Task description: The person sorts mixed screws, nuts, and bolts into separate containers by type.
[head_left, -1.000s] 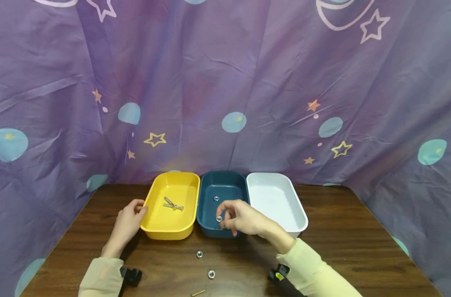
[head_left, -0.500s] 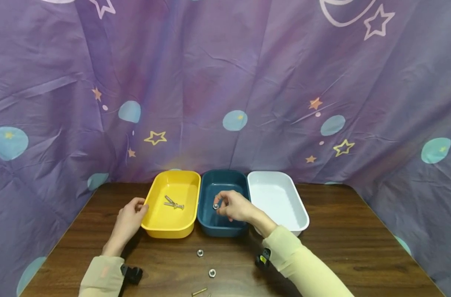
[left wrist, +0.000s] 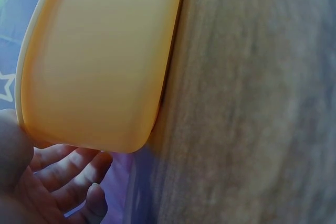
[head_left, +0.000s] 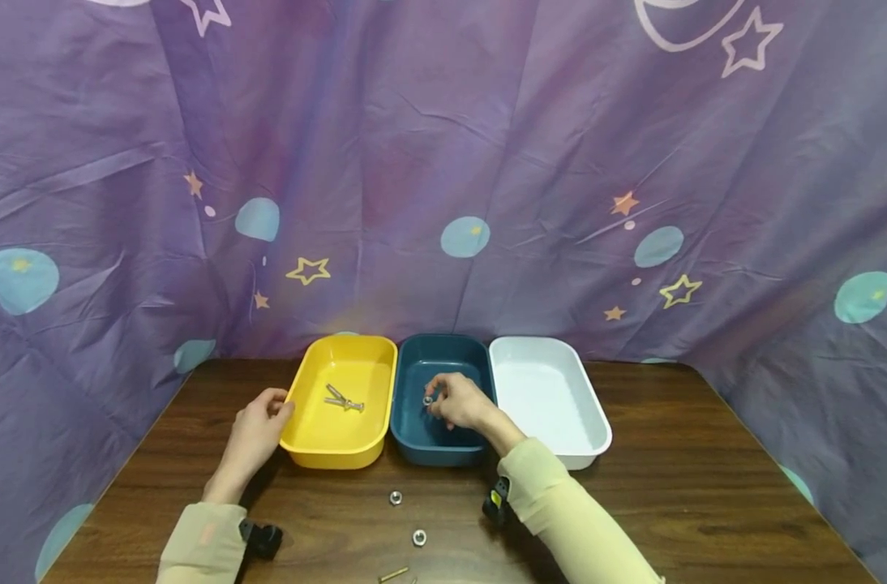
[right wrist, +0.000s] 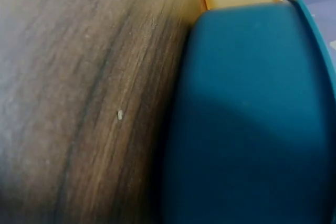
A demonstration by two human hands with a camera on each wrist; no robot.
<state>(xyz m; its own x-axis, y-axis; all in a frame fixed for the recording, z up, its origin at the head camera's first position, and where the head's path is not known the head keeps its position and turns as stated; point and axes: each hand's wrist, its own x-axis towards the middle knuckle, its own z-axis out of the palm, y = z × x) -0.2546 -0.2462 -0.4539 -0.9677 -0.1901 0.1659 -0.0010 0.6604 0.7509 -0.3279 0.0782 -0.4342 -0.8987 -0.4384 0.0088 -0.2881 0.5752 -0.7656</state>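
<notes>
In the head view, my right hand [head_left: 458, 403] reaches over the dark blue tray [head_left: 443, 456] and pinches a small metal nut [head_left: 427, 401] between thumb and fingertips. The right wrist view has only the outer wall of the blue tray [right wrist: 252, 108]; hand and nut are hidden there. My left hand [head_left: 252, 430] touches the left rim of the yellow tray [head_left: 334, 459]. Up close, its thumb lies at the rim and its loose fingers [left wrist: 68, 171] sit beside the end wall of the yellow tray [left wrist: 100, 66]. Two screws [head_left: 344, 400] lie crossed inside the yellow tray.
A white tray [head_left: 549, 405] stands right of the blue one, the three side by side. Two nuts, a nearer one [head_left: 419, 538] and a farther one [head_left: 396, 497], lie on the wooden table [head_left: 327, 519]. A brass-coloured screw [head_left: 393, 575] is at the front. Behind hangs a purple curtain [head_left: 414, 162].
My right hand has moved forward from the blue tray's front edge to over its middle, carrying the nut. The left hand has stayed at the yellow rim.
</notes>
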